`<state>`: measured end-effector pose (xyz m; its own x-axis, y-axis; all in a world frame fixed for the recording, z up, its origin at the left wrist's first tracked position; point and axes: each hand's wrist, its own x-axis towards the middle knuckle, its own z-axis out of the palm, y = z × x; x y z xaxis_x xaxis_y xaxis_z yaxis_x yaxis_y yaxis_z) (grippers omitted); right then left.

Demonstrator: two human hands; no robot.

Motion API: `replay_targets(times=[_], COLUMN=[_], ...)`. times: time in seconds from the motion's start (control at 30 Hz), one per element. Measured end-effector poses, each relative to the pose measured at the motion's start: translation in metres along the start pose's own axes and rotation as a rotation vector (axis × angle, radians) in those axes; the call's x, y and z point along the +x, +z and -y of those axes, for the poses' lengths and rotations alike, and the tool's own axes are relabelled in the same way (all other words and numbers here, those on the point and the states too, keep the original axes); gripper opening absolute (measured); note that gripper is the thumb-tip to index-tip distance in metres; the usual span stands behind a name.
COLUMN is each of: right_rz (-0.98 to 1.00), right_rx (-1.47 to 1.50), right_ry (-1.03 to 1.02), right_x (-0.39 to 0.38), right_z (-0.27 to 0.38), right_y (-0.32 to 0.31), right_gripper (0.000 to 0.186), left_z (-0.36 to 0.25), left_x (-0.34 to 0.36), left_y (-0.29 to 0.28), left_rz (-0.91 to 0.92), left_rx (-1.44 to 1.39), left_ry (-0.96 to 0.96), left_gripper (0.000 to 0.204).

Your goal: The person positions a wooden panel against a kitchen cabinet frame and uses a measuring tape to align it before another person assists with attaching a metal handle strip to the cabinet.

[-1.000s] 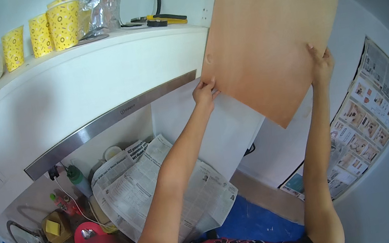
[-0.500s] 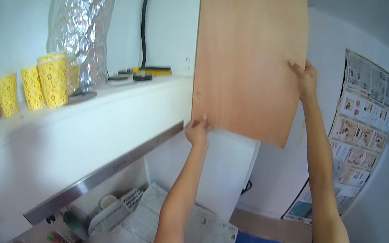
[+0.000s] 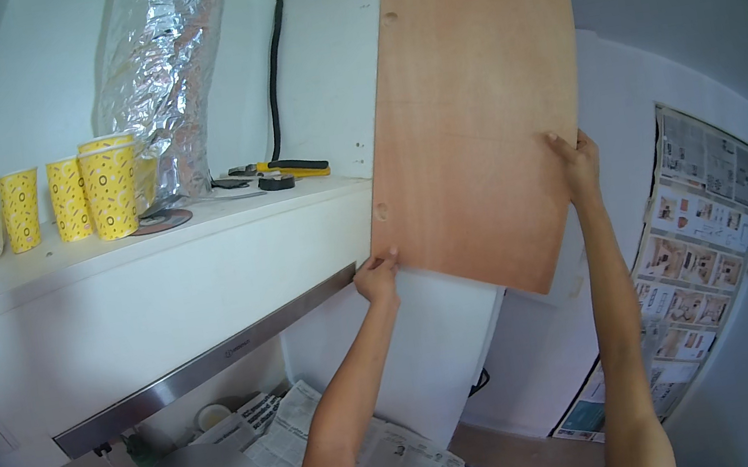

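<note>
A tall wooden cabinet door [image 3: 478,121], with two round recesses along its left side, stands against the right edge of an open white cabinet [image 3: 326,76]. My left hand [image 3: 377,278] pinches its lower left corner, thumb on the wooden face. Higher up, my right hand [image 3: 580,166] grips the right edge, thumb in front and fingers behind the panel. The door's top runs out of view. Whether it is fastened to the cabinet cannot be seen.
On the cabinet shelf stand several yellow paper cups [image 3: 109,191], a foil duct [image 3: 169,90], yellow-and-black pliers [image 3: 292,167] and a disc [image 3: 162,222]. A steel range hood strip [image 3: 209,360] runs below. Newspaper [image 3: 380,465] covers the counter; printed sheets [image 3: 687,254] cover part of the right wall.
The cabinet and cups sit slightly lower in view, and the door a little further left. Both hands keep their hold on the door's edges.
</note>
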<state>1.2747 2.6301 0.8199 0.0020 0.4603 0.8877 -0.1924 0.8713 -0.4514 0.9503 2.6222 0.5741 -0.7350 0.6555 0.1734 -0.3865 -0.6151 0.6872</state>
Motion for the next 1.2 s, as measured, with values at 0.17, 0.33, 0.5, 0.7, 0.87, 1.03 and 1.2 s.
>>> replay_targets(times=[0.17,0.33,0.5,0.7,0.87,1.03,1.2], right_rz=[-0.004,-0.017,0.0,-0.013,-0.005,0.0,-0.01], right_rx=[0.035,0.003,-0.012,-0.059,-0.015,-0.018,-0.023], right_ry=[-0.019,-0.002,-0.011,-0.008,-0.037,-0.025,-0.033], right_x=[0.004,0.006,0.013,0.027,0.034,0.036,0.037], right_z=[0.0,0.001,0.009,0.014,0.009,0.014,0.016], right_y=[-0.003,-0.006,-0.002,-0.002,-0.006,-0.001,-0.002], right_gripper=[0.036,0.039,0.04,0.037,0.036,0.038,0.037], left_z=[0.002,-0.001,0.0,-0.005,-0.001,0.003,-0.002], left_x=[-0.003,-0.017,-0.01,-0.008,-0.001,0.007,0.0], left_y=[0.007,0.014,0.016,0.028,0.03,0.03,0.036], left_rz=[-0.011,-0.011,-0.033,0.023,0.018,-0.009,-0.014], left_rx=[0.125,0.078,0.155,0.008,-0.015,-0.005,-0.001], left_ry=[0.056,0.12,0.237,0.217,0.161,0.2,0.179], left_gripper=[0.023,0.021,0.019,0.017,0.022,0.027,0.029])
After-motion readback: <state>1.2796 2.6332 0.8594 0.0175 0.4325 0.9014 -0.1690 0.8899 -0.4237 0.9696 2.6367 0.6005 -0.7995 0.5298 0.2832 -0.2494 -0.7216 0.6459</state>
